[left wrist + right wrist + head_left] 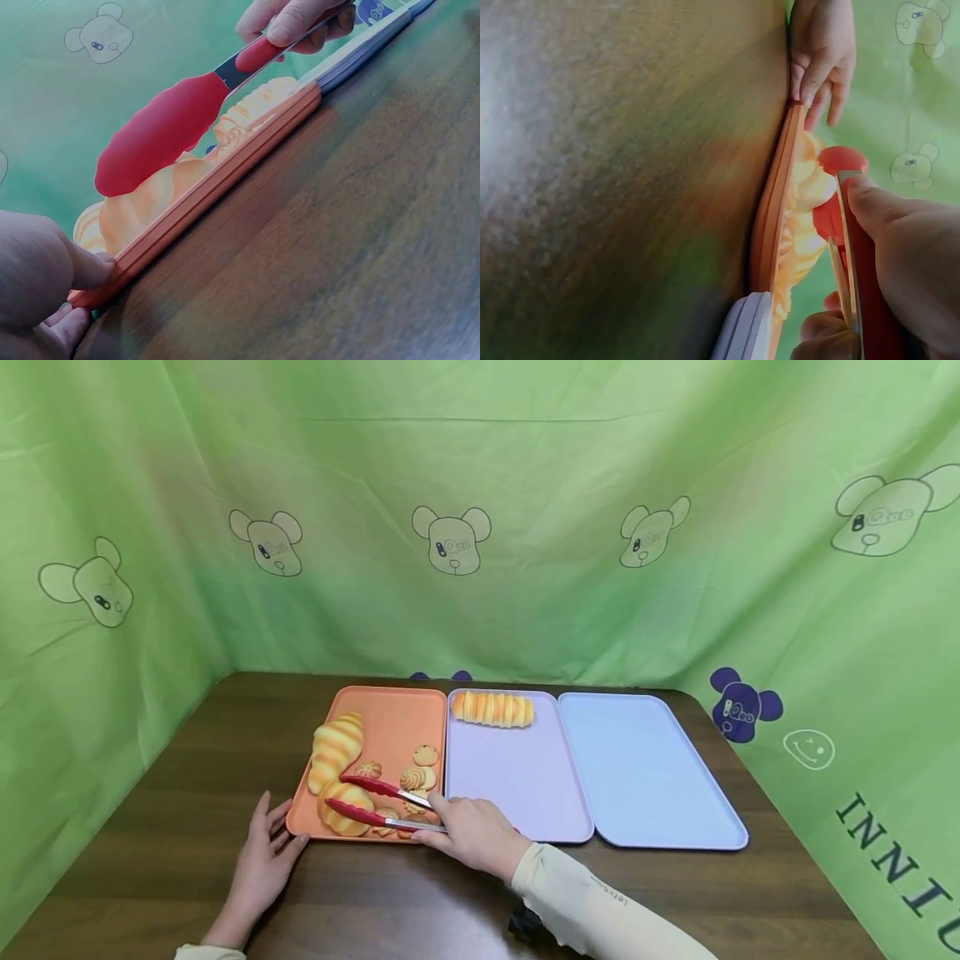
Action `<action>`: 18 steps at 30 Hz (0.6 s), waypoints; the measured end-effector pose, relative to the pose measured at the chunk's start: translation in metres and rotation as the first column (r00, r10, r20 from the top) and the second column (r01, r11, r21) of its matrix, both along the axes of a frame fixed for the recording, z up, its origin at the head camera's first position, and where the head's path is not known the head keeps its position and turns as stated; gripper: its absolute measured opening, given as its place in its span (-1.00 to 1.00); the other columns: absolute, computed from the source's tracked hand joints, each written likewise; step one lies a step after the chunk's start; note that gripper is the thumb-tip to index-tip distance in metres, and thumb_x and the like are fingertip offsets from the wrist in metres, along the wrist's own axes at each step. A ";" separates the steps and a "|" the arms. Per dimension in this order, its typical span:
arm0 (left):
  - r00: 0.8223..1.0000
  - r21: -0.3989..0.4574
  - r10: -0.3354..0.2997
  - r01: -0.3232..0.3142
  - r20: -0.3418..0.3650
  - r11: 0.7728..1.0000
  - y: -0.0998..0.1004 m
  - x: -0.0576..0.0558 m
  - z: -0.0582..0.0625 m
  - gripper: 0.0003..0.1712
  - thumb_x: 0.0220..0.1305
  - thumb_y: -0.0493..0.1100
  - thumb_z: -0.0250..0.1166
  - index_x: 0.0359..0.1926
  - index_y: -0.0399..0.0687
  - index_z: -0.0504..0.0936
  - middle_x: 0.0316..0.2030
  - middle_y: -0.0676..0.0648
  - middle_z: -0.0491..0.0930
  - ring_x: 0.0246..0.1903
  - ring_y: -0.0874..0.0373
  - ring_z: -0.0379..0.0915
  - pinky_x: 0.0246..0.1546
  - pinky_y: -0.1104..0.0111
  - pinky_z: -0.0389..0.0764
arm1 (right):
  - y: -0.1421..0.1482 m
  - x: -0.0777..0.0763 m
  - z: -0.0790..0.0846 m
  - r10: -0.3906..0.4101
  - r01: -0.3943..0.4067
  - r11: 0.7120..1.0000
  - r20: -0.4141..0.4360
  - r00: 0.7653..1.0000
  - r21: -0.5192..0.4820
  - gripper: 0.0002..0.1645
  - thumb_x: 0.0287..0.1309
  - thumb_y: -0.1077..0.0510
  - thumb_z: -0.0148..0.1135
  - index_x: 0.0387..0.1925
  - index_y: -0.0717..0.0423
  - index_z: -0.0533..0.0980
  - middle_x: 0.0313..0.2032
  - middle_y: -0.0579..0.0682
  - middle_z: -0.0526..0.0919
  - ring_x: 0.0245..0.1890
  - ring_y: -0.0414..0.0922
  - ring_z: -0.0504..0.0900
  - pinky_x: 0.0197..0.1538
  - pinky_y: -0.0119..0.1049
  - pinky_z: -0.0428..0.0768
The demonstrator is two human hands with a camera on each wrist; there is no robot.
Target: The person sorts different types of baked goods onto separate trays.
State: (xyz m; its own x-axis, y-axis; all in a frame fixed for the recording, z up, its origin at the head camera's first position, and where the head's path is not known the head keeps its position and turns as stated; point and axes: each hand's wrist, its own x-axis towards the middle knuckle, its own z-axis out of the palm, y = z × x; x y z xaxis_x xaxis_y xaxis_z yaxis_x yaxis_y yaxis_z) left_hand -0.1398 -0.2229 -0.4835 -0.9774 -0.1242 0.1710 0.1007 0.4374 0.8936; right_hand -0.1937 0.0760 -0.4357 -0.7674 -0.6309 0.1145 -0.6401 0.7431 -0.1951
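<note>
Wood (360,902) lies beneath hands (268,852) (474,833), right gripping tongs (352,812), left touching orange tray (397,718).

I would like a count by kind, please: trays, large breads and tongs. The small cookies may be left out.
Trays: 3 (orange tray, lilac tray, light blue tray)
Large breads: 3 (long bread and round bread on orange, ribbed bread on lilac)
Tongs: 1 pair, in the right hand
Total: 7

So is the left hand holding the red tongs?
No, the right hand grips the tongs; the left hand touches the orange tray.
</note>
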 end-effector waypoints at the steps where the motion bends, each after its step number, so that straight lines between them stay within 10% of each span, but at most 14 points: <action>1: 1.000 0.000 0.000 0.000 0.004 1.000 0.000 0.000 0.000 -0.02 0.33 -0.51 0.20 0.47 -0.56 -0.33 0.31 -0.59 0.19 0.30 -0.42 0.16 -0.09 0.92 0.17 | 0.000 0.000 0.000 0.003 -0.003 1.000 -0.002 1.000 0.005 -0.49 0.30 -0.34 0.15 -0.17 0.01 0.41 -0.64 -0.17 0.41 -0.60 -0.19 0.49 -0.55 -0.24 0.49; 18: 1.000 0.002 -0.012 0.012 0.003 1.000 -0.001 -0.003 -0.001 -0.01 0.35 -0.48 0.20 0.46 -0.56 -0.36 0.31 -0.61 0.18 0.30 -0.45 0.14 -0.09 0.91 0.17 | -0.003 0.003 0.000 0.084 -0.075 0.996 -0.196 0.977 0.053 -0.63 0.38 -0.16 0.17 -0.27 0.06 0.41 -0.69 -0.11 0.47 -0.73 -0.17 0.46 -0.67 -0.21 0.47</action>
State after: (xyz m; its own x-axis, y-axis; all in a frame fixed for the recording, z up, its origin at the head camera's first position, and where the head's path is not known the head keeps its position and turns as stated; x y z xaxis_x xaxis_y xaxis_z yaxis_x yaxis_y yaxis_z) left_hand -0.1426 -0.2239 -0.4848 -0.9793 -0.1131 0.1679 0.1032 0.4344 0.8948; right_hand -0.1905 0.0733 -0.4358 -0.6797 -0.6969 0.2289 -0.7200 0.6935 -0.0266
